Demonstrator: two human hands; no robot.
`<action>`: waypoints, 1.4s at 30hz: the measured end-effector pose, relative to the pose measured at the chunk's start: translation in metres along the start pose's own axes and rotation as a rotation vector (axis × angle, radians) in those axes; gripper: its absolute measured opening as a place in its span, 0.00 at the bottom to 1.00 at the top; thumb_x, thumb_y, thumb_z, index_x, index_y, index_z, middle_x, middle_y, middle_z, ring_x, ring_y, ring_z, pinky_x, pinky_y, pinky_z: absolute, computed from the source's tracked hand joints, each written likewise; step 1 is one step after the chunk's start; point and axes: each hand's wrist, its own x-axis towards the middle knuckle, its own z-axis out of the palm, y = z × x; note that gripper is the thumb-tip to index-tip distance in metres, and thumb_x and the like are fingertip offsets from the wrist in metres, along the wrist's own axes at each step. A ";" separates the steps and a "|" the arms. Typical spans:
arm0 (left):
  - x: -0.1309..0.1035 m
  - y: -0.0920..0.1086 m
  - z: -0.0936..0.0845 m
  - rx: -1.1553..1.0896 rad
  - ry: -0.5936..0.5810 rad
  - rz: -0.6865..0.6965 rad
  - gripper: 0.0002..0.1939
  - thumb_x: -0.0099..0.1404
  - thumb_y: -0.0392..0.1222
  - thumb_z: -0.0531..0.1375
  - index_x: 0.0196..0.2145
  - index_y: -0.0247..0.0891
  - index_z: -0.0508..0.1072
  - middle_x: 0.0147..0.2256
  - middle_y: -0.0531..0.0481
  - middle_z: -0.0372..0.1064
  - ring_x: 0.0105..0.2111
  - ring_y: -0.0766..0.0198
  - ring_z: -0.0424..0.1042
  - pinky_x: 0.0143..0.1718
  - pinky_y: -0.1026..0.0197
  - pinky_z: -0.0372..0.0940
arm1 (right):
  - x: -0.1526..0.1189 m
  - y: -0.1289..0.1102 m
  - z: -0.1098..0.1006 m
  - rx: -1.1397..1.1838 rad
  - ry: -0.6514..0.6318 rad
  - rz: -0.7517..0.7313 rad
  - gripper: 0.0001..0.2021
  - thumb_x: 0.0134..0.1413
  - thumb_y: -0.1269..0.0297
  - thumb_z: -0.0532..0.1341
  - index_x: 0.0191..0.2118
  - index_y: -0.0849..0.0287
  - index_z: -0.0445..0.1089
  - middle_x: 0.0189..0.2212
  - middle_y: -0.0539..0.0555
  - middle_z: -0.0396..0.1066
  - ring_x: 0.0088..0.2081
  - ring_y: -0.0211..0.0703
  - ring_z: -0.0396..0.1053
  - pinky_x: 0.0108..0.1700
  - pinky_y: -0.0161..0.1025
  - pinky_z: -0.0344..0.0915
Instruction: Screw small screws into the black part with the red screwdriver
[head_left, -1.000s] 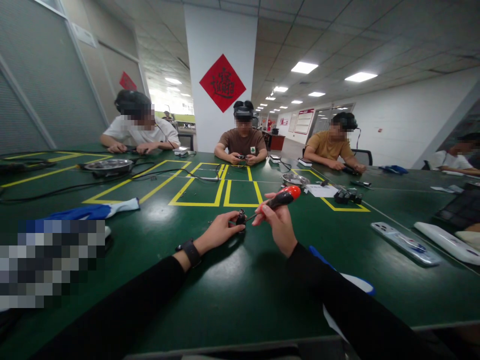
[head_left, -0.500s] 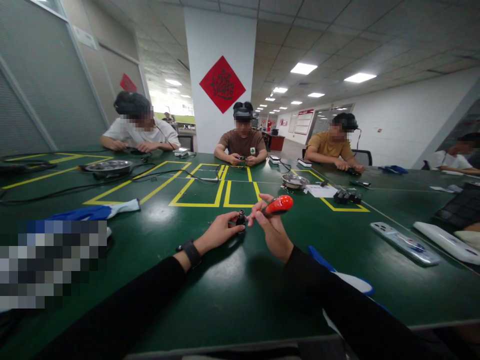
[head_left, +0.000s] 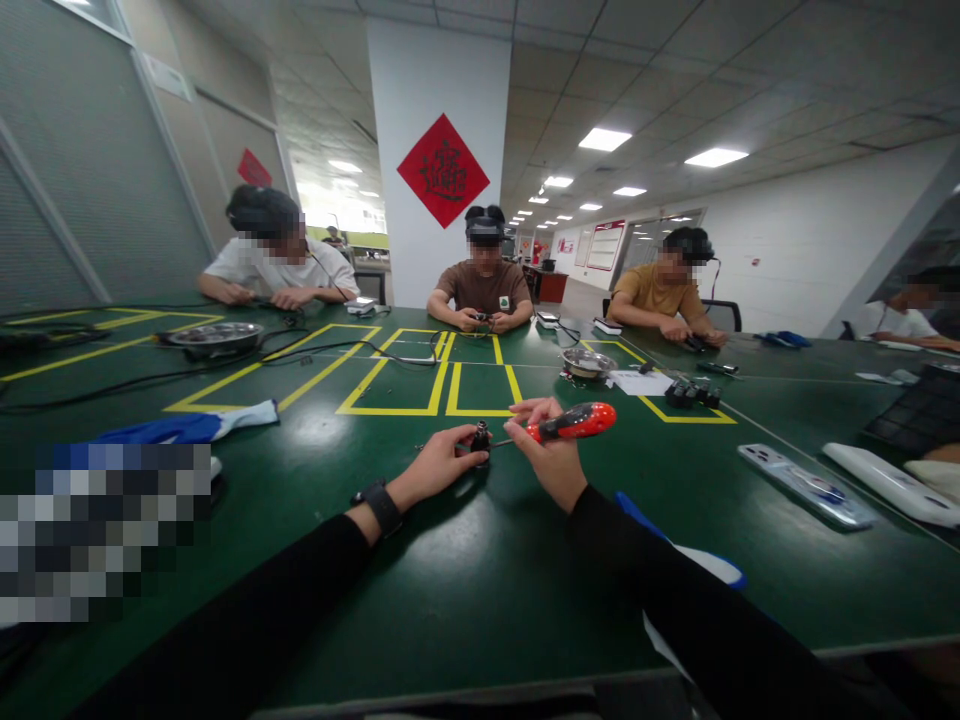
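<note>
Left hand: fingers closed round small black part, partly hidden | Right hand: curled round red-black screwdriver, tip indistinct | Near left: pixelated object, unreadable

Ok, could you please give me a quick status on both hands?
Left hand gripping small upright black part. Right hand holding red-black screwdriver, shaft toward part. No obstruction visible.

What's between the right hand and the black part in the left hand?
The screwdriver's thin shaft, seen in the head view, running from the right hand toward the black part. Whether its tip touches is too small to tell.
</note>
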 end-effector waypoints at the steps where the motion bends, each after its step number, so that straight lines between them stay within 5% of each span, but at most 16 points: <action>1: 0.000 0.000 0.000 -0.006 -0.002 0.002 0.17 0.57 0.44 0.58 0.44 0.36 0.70 0.40 0.48 0.72 0.37 0.59 0.71 0.39 0.59 0.65 | -0.001 0.000 0.000 -0.024 -0.016 -0.004 0.11 0.46 0.64 0.63 0.24 0.57 0.58 0.34 0.50 0.66 0.37 0.41 0.66 0.46 0.43 0.61; 7: -0.002 0.000 0.001 0.012 -0.026 -0.005 0.19 0.58 0.44 0.57 0.47 0.37 0.68 0.43 0.46 0.70 0.41 0.59 0.70 0.44 0.57 0.64 | -0.005 0.007 0.000 0.165 0.106 0.127 0.14 0.57 0.61 0.48 0.23 0.58 0.61 0.26 0.48 0.62 0.24 0.35 0.60 0.27 0.35 0.57; 12: -0.004 -0.004 0.003 0.073 0.053 -0.004 0.44 0.47 0.45 0.66 0.59 0.38 0.53 0.49 0.42 0.65 0.48 0.55 0.66 0.52 0.52 0.58 | 0.001 0.016 -0.004 0.299 0.313 0.136 0.14 0.56 0.59 0.48 0.23 0.58 0.59 0.24 0.47 0.61 0.20 0.32 0.57 0.23 0.34 0.54; 15: -0.002 -0.006 0.002 0.084 0.061 -0.043 0.36 0.51 0.44 0.64 0.56 0.39 0.57 0.43 0.44 0.69 0.44 0.56 0.69 0.51 0.50 0.58 | 0.001 0.015 -0.006 0.265 0.338 0.112 0.12 0.56 0.59 0.49 0.24 0.57 0.58 0.23 0.46 0.60 0.20 0.32 0.56 0.23 0.33 0.54; 19: 0.001 -0.009 0.000 -0.031 -0.028 -0.009 0.32 0.52 0.40 0.62 0.55 0.38 0.59 0.48 0.43 0.68 0.49 0.58 0.66 0.53 0.53 0.57 | -0.002 0.010 -0.003 0.260 0.283 0.107 0.12 0.57 0.60 0.50 0.24 0.57 0.58 0.22 0.46 0.60 0.19 0.32 0.55 0.23 0.33 0.54; 25: 0.002 -0.013 0.001 0.232 -0.009 -0.041 0.18 0.52 0.54 0.61 0.34 0.37 0.74 0.36 0.46 0.72 0.39 0.55 0.69 0.45 0.55 0.61 | -0.006 0.005 0.000 0.237 0.237 0.129 0.10 0.57 0.60 0.51 0.26 0.57 0.59 0.21 0.45 0.58 0.19 0.32 0.54 0.24 0.33 0.53; 29: 0.005 -0.012 -0.003 0.230 0.099 -0.073 0.19 0.57 0.56 0.56 0.36 0.38 0.72 0.37 0.47 0.71 0.40 0.56 0.67 0.43 0.57 0.60 | -0.006 0.003 -0.001 0.216 0.226 0.141 0.11 0.58 0.59 0.51 0.27 0.57 0.58 0.19 0.44 0.57 0.19 0.32 0.54 0.24 0.33 0.53; 32: 0.009 -0.020 -0.023 0.180 0.292 -0.112 0.20 0.63 0.54 0.46 0.39 0.36 0.68 0.35 0.48 0.69 0.35 0.59 0.67 0.36 0.60 0.61 | -0.006 0.004 -0.001 0.196 0.206 0.165 0.10 0.58 0.59 0.51 0.28 0.56 0.58 0.18 0.43 0.56 0.19 0.33 0.55 0.24 0.33 0.53; 36: 0.004 -0.047 -0.080 0.579 0.474 -0.183 0.20 0.64 0.53 0.44 0.37 0.36 0.65 0.29 0.48 0.67 0.29 0.59 0.66 0.30 0.61 0.58 | -0.008 0.004 0.001 0.181 0.170 0.194 0.08 0.57 0.59 0.51 0.29 0.56 0.58 0.18 0.43 0.57 0.19 0.34 0.55 0.25 0.33 0.54; 42: -0.023 -0.091 -0.155 1.236 0.261 -0.224 0.17 0.63 0.51 0.48 0.38 0.34 0.66 0.35 0.41 0.67 0.37 0.52 0.66 0.37 0.58 0.56 | -0.011 0.005 0.004 0.175 0.105 0.206 0.07 0.57 0.61 0.51 0.30 0.56 0.59 0.18 0.43 0.58 0.19 0.33 0.56 0.26 0.33 0.54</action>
